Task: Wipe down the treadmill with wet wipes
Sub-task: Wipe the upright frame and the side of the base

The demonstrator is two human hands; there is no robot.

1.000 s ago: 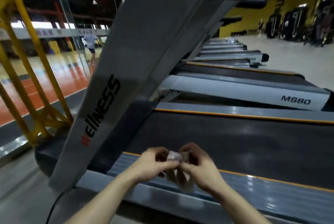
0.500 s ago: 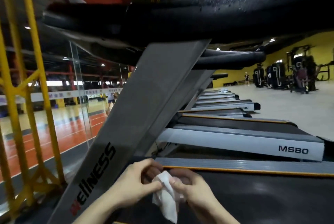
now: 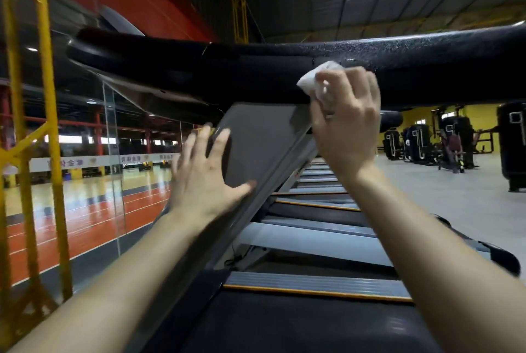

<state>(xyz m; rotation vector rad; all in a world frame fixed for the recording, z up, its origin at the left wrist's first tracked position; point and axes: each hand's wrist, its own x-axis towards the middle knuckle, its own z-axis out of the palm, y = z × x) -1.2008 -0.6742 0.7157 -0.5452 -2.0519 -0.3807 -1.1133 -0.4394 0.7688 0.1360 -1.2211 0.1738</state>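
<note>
- Treadmill handrail [image 3: 427,50]: a thick black padded bar that crosses the upper view from left to right, its surface glossy and speckled.
- Grey upright [image 3: 256,147]: a flat slanted column that rises from lower left to meet the handrail's underside.
- Treadmill belt [image 3: 299,324]: a dark running surface at the bottom, bordered on its far side by a ribbed grey side rail [image 3: 313,281] with an orange edge.
- Yellow steel frame [image 3: 48,124]: stands at far left, in front of a red sports floor [image 3: 71,224].
- Row of further treadmills [image 3: 318,238]: recedes behind the upright. Dark gym machines [image 3: 427,142] stand well apart at right.
- Right hand [image 3: 347,130]: raised to the handrail just above the upright's top, fingers curled round the wet wipe.
- Left hand [image 3: 202,176]: fingers straight and spread along the upright's left edge, thumb laid across its face, holding nothing.
- Wet wipe [image 3: 310,79]: white and crumpled, bunched in the right hand and touching the handrail's near face.
</note>
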